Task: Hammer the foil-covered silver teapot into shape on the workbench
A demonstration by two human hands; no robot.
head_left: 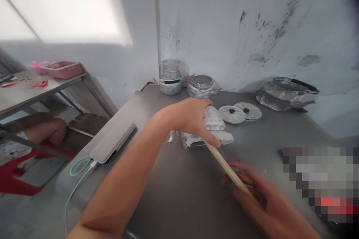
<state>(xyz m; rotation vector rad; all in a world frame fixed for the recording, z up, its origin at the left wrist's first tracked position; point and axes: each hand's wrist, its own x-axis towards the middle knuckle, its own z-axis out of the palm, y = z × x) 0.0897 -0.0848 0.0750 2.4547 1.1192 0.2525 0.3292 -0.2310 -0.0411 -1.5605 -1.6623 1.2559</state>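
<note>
head view, the sole camera. the left hand is arched over a crinkled silver bundle, gripping it from above with thumb and fingers apart; the spread would suit steadying an irregular, wrapped shape against the grey table. the bundle sits near the middle of that table, short of the wall.

the right hand is closed round a pale stick, which lies along the palm and points up toward the bundle. its far end meets the bundle's edge beside the left thumb — whether it is fixed to the bundle or merely touches it cannot be told, as the left hand hides the join. a hold well down the shaft presumably leaves the far end free of the fingers.

behind, a stacked pot and an open pot stand near the wall, seemingly to keep the front clear. two lids lie flat, one overlapping the other, knobs upward — likely for easy lifting. a wrapped vessel occupies the right rear. at left, a pale case rests near the edge, apparently to suit its plugged-in white cable.
</note>
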